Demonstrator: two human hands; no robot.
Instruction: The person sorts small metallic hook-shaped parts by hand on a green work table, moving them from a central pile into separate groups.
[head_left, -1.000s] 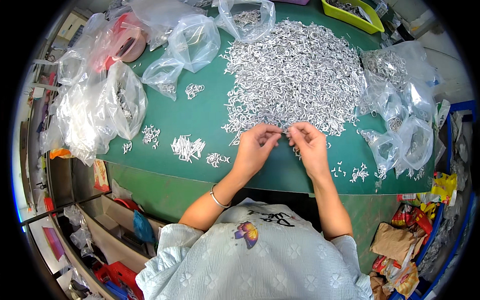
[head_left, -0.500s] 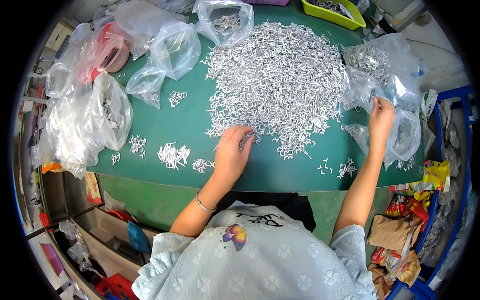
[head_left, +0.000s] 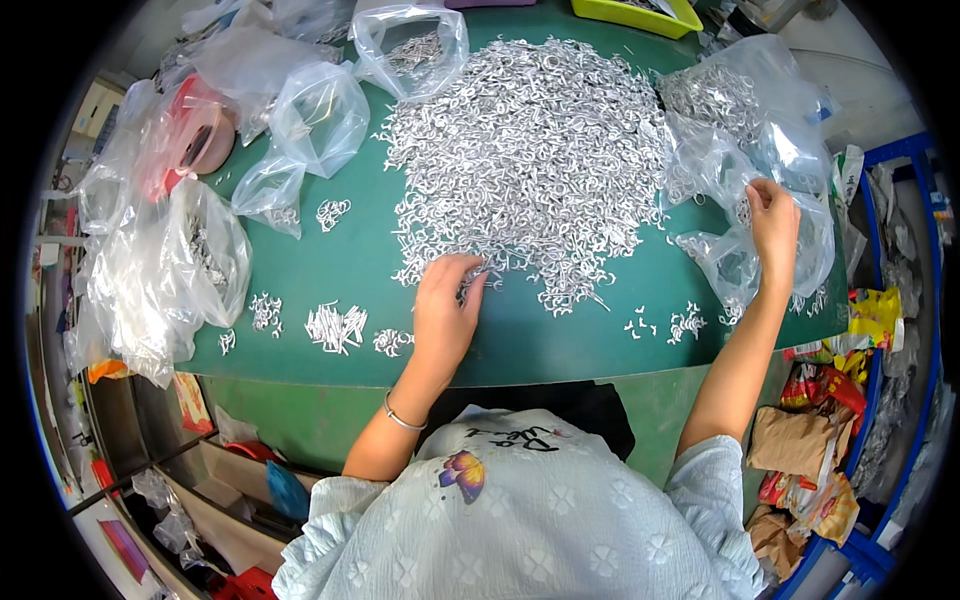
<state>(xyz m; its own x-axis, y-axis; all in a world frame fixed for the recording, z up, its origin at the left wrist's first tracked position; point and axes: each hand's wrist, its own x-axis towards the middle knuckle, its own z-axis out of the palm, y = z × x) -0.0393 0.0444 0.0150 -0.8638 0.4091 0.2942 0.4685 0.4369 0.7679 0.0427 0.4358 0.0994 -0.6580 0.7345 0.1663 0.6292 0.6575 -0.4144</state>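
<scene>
Far left, the clear plastic bags (head_left: 160, 270) and the little sorted clusters of metal bits (head_left: 335, 327) sit where they were. The left hand (head_left: 445, 315) stays at the near edge of the big heap of small silvery metal hooks (head_left: 530, 160), fingers curled down, pinching a few pieces. The change is on the right: half a second on, the right hand (head_left: 772, 225) is at the crumpled bags (head_left: 745, 140), fingers closed on plastic (so it's sorting paused, bagging on).
</scene>
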